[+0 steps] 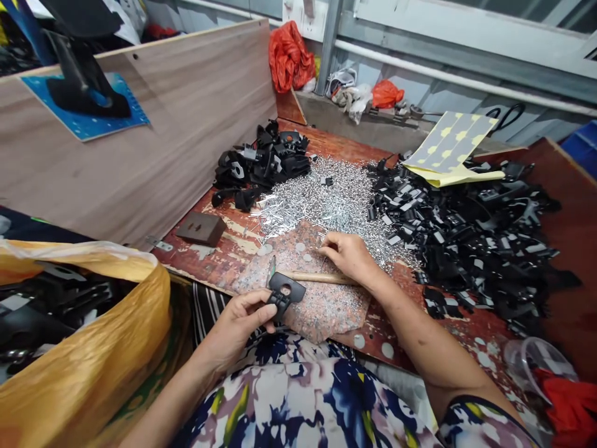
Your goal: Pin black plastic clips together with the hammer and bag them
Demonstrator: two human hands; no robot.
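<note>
Near the front edge of the bench, my left hand (247,316) grips a black plastic part (285,292) with a round hole in it. My right hand (347,252) is closed in a pinch at the near edge of a pile of silvery metal pins (326,193); what sits between its fingertips is too small to make out. Under and beside the right hand lies a hammer with a wooden handle (317,277), its head partly behind the black part. The hammer rests on a speckled stone slab (321,314).
Black parts (265,158) are heaped at the back left, with a larger heap (476,230) at the right under a sticker sheet (450,146). A brown block (201,229) sits left. A yellow bag (140,336) of black parts stands front left, below a wooden partition (186,112).
</note>
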